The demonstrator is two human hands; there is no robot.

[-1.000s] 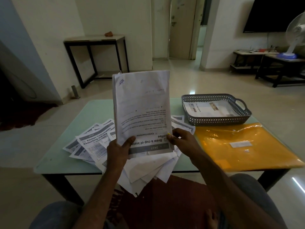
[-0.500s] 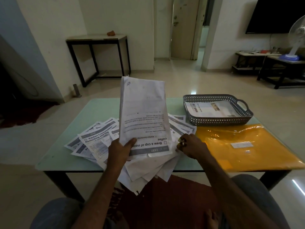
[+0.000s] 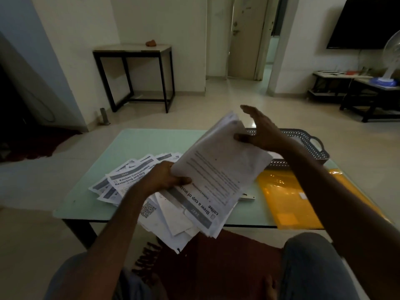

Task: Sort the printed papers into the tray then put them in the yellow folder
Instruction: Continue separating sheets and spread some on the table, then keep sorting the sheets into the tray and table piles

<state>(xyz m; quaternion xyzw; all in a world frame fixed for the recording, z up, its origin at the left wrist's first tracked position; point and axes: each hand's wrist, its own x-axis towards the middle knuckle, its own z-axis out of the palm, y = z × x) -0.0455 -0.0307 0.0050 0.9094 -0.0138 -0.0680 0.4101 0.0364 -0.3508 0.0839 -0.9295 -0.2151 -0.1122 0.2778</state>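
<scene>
A stack of printed papers is held tilted to the right above the table. My left hand grips its lower left edge. My right hand touches the stack's upper right corner with its thumb on the sheets and its fingers spread. Loose printed sheets lie fanned on the green table, some hanging over its near edge. The dark perforated tray stands at the back right, mostly hidden behind my right arm. Near the right front edge lies the yellow folder.
The green glass table stands on a tiled floor. A black-framed side table is against the far wall. At far right a low stand holds a fan. A red rug lies between my knees.
The stack went from upright to tilted rightward. My right hand left the table by the loose sheets and rose to the stack's top right corner. My left hand kept its grip.
</scene>
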